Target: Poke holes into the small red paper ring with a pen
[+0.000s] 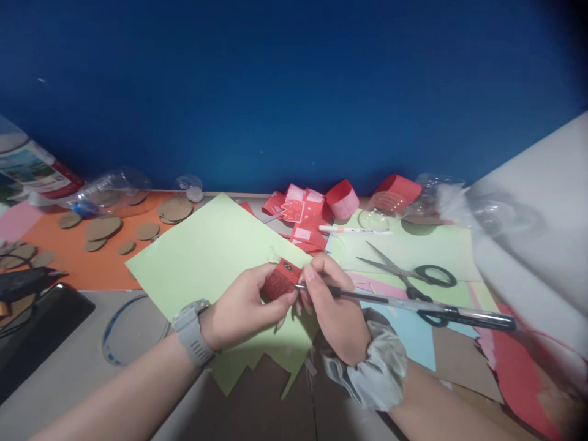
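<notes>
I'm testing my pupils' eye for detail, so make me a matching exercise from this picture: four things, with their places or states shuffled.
1. Small red piece
2. Clear-barrelled pen
3. Scissors
4. Cardboard discs at left

A. Lying with blades apart
B. On orange paper
C. Held in the left hand
D. Held in the right hand

Pairs: 1-C, 2-D, 3-A, 4-B

Soft muted light, blue panel (pixel 294 92) darkening at upper right; shadow at lower centre, stretched edges, slight blur
</notes>
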Demonstrator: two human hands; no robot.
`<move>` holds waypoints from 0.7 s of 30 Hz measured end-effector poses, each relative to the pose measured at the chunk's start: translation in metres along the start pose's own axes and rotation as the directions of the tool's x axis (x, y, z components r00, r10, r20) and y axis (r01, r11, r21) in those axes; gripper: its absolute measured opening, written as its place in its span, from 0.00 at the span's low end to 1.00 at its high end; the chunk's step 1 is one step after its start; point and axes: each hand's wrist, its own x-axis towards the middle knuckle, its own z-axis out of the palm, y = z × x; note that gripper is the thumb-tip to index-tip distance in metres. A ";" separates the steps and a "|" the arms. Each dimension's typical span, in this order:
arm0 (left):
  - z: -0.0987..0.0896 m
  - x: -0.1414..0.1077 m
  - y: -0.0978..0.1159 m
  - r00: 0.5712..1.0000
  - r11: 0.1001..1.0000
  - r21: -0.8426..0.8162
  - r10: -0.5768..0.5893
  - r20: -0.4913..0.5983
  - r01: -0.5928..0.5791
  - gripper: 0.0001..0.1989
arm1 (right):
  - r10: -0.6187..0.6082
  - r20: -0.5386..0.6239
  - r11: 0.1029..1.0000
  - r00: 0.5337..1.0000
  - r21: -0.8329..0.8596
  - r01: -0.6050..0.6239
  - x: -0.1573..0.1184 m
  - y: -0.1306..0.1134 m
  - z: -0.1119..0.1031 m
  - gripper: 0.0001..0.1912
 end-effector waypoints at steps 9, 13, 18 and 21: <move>-0.001 -0.001 -0.002 1.000 0.997 0.078 0.013 -0.017 -0.012 0.09 | -0.034 0.024 0.997 0.999 -0.070 0.035 -0.001 0.002 -0.001 0.17; -0.001 -0.001 0.000 1.000 0.997 0.077 0.016 -0.006 -0.016 0.09 | -0.038 -0.005 0.996 0.999 -0.075 0.038 -0.001 0.001 -0.001 0.16; -0.001 0.001 -0.003 0.999 0.992 0.125 0.017 -0.030 -0.013 0.11 | -0.064 0.037 0.991 0.997 -0.118 0.068 0.000 0.000 -0.001 0.17; -0.001 0.001 -0.003 1.000 0.996 0.089 0.019 -0.005 -0.018 0.10 | -0.064 0.007 0.991 0.998 -0.116 0.064 0.000 0.001 -0.001 0.16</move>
